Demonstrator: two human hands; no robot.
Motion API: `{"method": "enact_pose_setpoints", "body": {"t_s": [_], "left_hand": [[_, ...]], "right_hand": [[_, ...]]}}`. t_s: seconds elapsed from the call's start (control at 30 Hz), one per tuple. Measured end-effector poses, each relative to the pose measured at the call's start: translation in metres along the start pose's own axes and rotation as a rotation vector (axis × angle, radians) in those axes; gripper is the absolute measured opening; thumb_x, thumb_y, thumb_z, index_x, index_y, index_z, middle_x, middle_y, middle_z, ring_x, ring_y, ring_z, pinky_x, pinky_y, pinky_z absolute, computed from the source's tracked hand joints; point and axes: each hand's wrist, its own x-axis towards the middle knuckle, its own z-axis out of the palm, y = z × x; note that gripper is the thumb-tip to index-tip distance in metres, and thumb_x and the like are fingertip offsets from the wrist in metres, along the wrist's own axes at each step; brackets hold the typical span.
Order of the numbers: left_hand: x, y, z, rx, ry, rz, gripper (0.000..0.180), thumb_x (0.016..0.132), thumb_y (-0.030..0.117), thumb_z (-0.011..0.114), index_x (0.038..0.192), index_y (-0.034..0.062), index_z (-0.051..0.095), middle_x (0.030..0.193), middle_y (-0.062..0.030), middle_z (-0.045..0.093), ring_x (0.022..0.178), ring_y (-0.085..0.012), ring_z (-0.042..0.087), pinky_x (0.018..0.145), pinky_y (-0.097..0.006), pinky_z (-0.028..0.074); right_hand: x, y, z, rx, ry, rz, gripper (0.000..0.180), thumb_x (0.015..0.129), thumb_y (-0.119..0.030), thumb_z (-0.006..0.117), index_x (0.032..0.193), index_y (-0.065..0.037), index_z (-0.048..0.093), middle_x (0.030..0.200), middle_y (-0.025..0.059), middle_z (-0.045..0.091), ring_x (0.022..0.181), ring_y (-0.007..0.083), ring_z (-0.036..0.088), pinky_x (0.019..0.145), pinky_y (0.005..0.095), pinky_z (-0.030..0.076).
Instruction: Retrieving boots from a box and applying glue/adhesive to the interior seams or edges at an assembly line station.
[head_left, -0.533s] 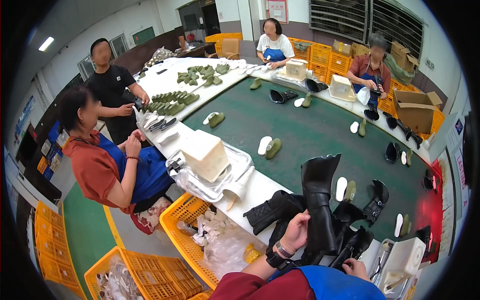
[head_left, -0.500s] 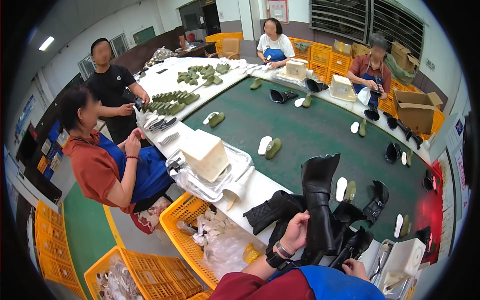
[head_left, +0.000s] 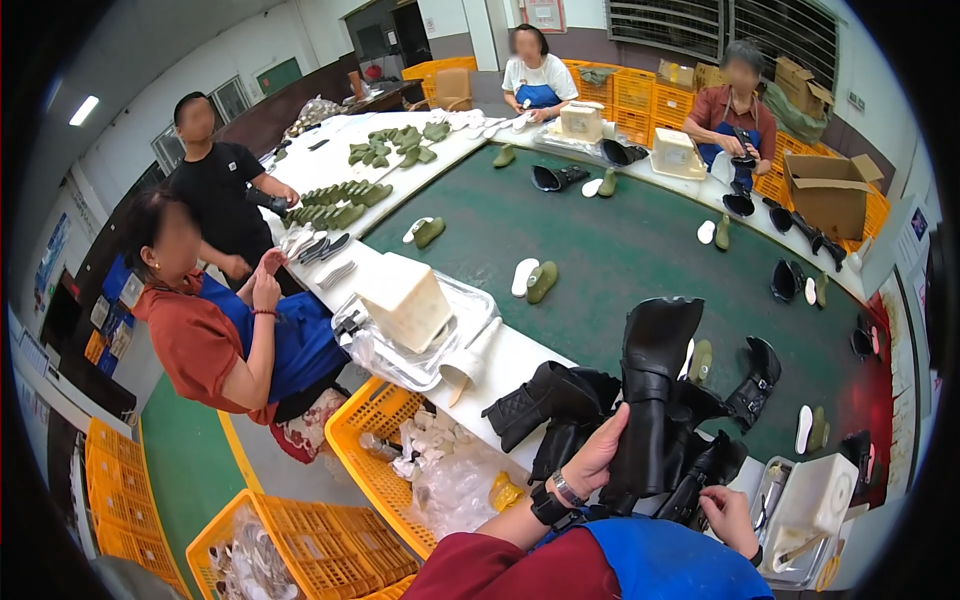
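A tall black boot [head_left: 648,400] stands in front of me with its shaft upward. My left hand [head_left: 600,452] is closed round its lower part from the left side. To the right of it, beside another black boot [head_left: 692,492], is my right hand [head_left: 728,512]. Its fingers are curled together near that boot's edge; whatever is in them is too small to make out. More black boots [head_left: 545,405] lie bunched on the left and behind the held one, partly hidden by it.
Pairs of white insoles [head_left: 524,277] and green shoe forms [head_left: 541,282] lie along the green table [head_left: 470,240]. A tray with a cream block [head_left: 405,305] stands left; another tray [head_left: 800,570] is right. Yellow crates [head_left: 375,450] stand below. Several people work around the table.
The held boot has shifted slightly right and its shaft leans more to the right. My right hand has moved right and up, its fingers showing more.
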Motion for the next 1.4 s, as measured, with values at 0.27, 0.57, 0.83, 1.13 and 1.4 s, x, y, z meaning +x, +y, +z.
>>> {"method": "enact_pose_setpoints", "body": {"t_s": [0.27, 0.57, 0.83, 1.13, 1.4], "left_hand": [[0.015, -0.014, 0.026, 0.276, -0.096, 0.109, 0.073, 0.089, 0.006, 0.057, 0.146, 0.0109, 0.011, 0.140, -0.0064, 0.035, 0.123, -0.0156, 0.041, 0.103, -0.033, 0.035], [0.024, -0.027, 0.026, 0.543, -0.156, 0.119, 0.078, 0.089, 0.010, 0.058, 0.147, 0.0103, 0.006, 0.142, -0.0085, 0.032, 0.123, -0.0162, 0.040, 0.103, -0.032, 0.034], [0.014, -0.037, 0.041, 1.773, -0.148, 0.676, 0.106, 0.070, 0.011, 0.074, 0.145, 0.0051, 0.000, 0.133, -0.0263, 0.038, 0.116, -0.0361, 0.048, 0.092, -0.039, 0.044], [0.014, -0.029, 0.046, 1.662, 0.093, 0.638, 0.091, 0.077, 0.004, 0.058, 0.145, 0.0080, -0.001, 0.095, -0.0250, 0.059, 0.089, -0.0386, 0.062, 0.072, -0.040, 0.049], [0.004, 0.044, 0.042, 1.020, 0.297, 0.433, 0.032, 0.094, 0.022, 0.049, 0.113, -0.0035, 0.045, 0.096, -0.0110, 0.062, 0.071, -0.0178, 0.065, 0.060, -0.025, 0.055]], "right_hand": [[0.007, -0.064, -0.028, 0.560, -0.328, -0.044, 0.039, 0.075, -0.002, 0.066, 0.112, 0.000, 0.055, 0.082, 0.0028, 0.061, 0.062, 0.0064, 0.054, 0.057, 0.0201, 0.045], [0.009, -0.065, -0.016, 0.545, -0.029, -0.063, 0.014, 0.088, -0.011, 0.055, 0.095, 0.001, 0.057, 0.064, 0.0027, 0.058, 0.055, 0.0081, 0.055, 0.049, 0.0212, 0.043], [0.029, -0.088, -0.018, 0.245, 0.238, -0.312, 0.008, 0.085, -0.005, 0.057, 0.083, 0.002, 0.057, 0.051, 0.0092, 0.050, 0.044, 0.0173, 0.053, 0.043, 0.0293, 0.038], [0.051, -0.128, -0.001, -0.024, 0.342, -0.696, 0.018, 0.077, -0.009, 0.065, 0.092, -0.001, 0.059, 0.059, 0.0109, 0.057, 0.052, 0.0269, 0.058, 0.047, 0.0345, 0.045], [0.024, -0.053, -0.030, 0.138, 0.260, -0.347, 0.022, 0.078, -0.007, 0.066, 0.099, -0.001, 0.064, 0.057, 0.0091, 0.058, 0.046, 0.0149, 0.055, 0.046, 0.0266, 0.043]]}}
